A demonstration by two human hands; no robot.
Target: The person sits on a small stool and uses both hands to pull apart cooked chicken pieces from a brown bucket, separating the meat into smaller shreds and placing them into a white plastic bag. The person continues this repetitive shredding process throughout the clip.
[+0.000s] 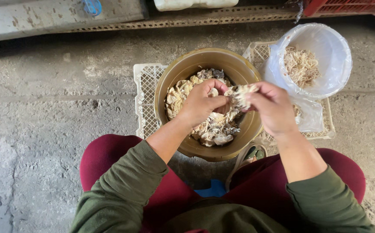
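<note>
Hands, left hand (202, 101) and right hand (270, 105), both grip one meat piece (241, 92) above the bowl (183, 71) rim.

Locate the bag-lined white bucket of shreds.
Head view, upper right: the white bucket stands on a white crate, just right of the brown bowl, beyond the right hand.

Single view, head-worn camera. It looks almost straight down from above the seated person, facing forward over the lap. Near range: both forearms enter from the bottom edge, with the left hand (201, 102) and right hand (270, 105) close to frame centre. The brown bowl (198, 59) sits mid-frame on a white crate (146, 92). The concrete floor (45, 112) fills the left side. The top edge reaches a metal rail (187, 18). No second view, so nothing overlaps.
</note>
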